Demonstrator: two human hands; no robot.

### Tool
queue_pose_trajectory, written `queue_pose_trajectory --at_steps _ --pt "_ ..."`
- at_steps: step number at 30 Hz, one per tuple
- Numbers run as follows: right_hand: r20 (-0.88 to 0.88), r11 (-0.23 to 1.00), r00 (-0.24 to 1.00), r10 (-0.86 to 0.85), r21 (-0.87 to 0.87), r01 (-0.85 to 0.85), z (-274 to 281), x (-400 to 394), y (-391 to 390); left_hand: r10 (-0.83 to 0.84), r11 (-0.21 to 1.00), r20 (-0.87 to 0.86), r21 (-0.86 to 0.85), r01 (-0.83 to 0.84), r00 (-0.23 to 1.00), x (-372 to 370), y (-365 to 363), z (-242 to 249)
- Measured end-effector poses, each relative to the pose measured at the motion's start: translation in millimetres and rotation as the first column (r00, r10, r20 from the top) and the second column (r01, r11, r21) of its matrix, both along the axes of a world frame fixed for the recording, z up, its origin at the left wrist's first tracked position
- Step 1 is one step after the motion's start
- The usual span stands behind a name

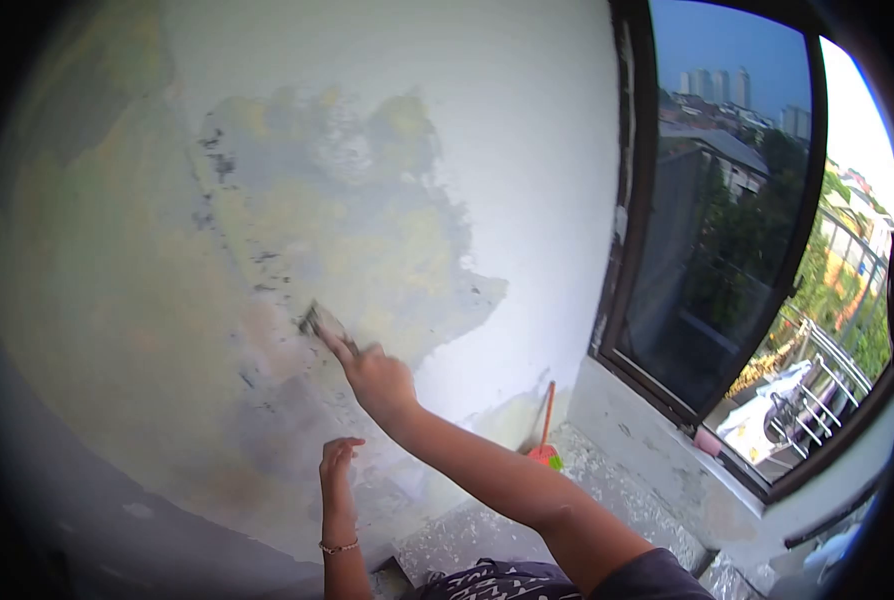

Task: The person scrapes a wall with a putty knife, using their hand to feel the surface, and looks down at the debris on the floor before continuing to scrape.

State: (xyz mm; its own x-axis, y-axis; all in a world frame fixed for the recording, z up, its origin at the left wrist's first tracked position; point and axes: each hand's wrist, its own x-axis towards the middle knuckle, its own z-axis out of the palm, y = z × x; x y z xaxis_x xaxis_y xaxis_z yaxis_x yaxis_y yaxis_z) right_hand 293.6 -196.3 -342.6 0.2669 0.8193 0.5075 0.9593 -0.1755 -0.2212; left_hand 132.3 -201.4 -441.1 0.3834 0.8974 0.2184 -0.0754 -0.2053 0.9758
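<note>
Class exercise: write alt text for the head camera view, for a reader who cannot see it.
The right hand presses a scraper against a wall where white paint is stripped to grey and yellow patches. The left hand, wearing a bracelet, rests open on the wall below. A dark-framed window at right shows buildings and trees.

scraper handle hidden in right hand | blade blurred | red tool base too small to tell

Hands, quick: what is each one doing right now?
Right hand: closed around a scraper, blade against the wall.
Left hand: open, holding nothing, fingers near the wall.
</note>
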Motion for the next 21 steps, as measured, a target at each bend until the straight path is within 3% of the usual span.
queue_pose_trajectory --at_steps 1,2,3,4,5,6,7,8,9,10,11,14,15,16,19,20,21 --pt "-0.069 0.987 0.993 -0.093 -0.141 0.082 -68.7 15.4 -12.5 -0.051 0.986 -0.086 -0.162 0.036 0.995 -3.2 2.9 -39.9" --pt "-0.111 0.899 0.970 -0.214 -0.411 0.152 -152.1 36.4 -29.0 -0.107 0.948 -0.172 -0.316 0.049 0.979 -7.2 3.0 -79.1" --pt "0.078 0.507 0.959 -0.271 -0.835 0.212 -266.8 67.8 -49.6 -0.121 0.901 -0.221 -0.434 0.014 0.968 -11.1 -6.6 -108.4" --pt "-0.145 0.451 0.872 -0.467 -0.887 0.095 -340.5 88.1 -120.2 -0.130 0.845 -0.270 -0.533 -0.036 0.954 -19.5 -12.5 -134.3" --pt "-0.083 0.222 0.751 -0.655 -0.971 0.086 -399.0 99.2 -182.5 -0.151 0.842 -0.311 -0.538 -0.043 0.938 -28.6 -13.2 -166.8" --pt "-0.046 0.082 0.728 -0.684 -0.997 0.014 -442.3 108.5 -240.2 -0.156 0.826 -0.338 -0.560 -0.066 0.928 -33.9 -15.7 -190.5" --pt "-0.053 0.105 0.729 -0.682 -0.994 0.027 -464.8 104.9 -297.4 -0.171 0.795 -0.372 -0.599 -0.095 0.913 -41.5 -21.8 -203.1" --pt "-0.133 0.164 0.638 -0.759 -0.986 -0.012 -462.8 102.6 -345.1 -0.183 0.752 -0.395 -0.646 -0.130 0.900 -38.7 -28.3 -210.2" --pt "-0.127 0.161 0.657 -0.743 -0.987 -0.009 -468.6 98.9 -382.5 -0.193 0.720 -0.357 -0.684 -0.115 0.914 -29.9 -32.3 -217.1" --pt "-0.134 0.067 0.546 -0.827 -0.988 -0.141 -473.3 103.7 -405.1 -0.195 0.676 -0.341 -0.726 -0.126 0.920 -38.3 -44.4 -222.9" --pt "-0.210 0.137 0.610 -0.764 -0.977 -0.166 -571.6 111.2 -444.2 -0.190 0.633 -0.324 -0.762 -0.136 0.927 -46.0 -52.9 -230.3" --pt "-0.263 0.249 0.313 -0.913 -0.965 -0.084 -538.5 108.8 -493.1 -0.138 0.684 -0.390 -0.702 -0.197 0.910 -19.3 -48.9 -208.6" --pt "-0.265 0.258 0.192 -0.945 -0.964 -0.058 -528.8 105.5 -501.1 -0.106 0.761 -0.372 -0.628 -0.166 0.922 -12.3 -43.2 -200.1" --pt "-0.380 0.392 0.188 -0.905 -0.920 0.024 -545.9 99.5 -522.6 -0.080 0.829 -0.352 -0.543 -0.134 0.932 -4.2 -34.5 -191.2" --pt "-0.251 0.258 0.353 -0.901 -0.966 -0.027 -636.2 94.1 -574.6 -0.011 0.916 -0.357 -0.377 -0.133 0.934 24.2 -15.1 -150.6" --pt "-0.232 0.210 0.409 -0.883 -0.973 -0.097 -616.6 95.2 -570.0 0.004 0.933 -0.357 -0.336 -0.132 0.934 34.1 -17.6 -128.9" --pt "-0.236 0.214 0.388 -0.891 -0.972 -0.099 -605.0 97.1 -564.3 0.003 0.946 -0.334 -0.305 -0.111 0.942 43.0 -22.2 -110.8"
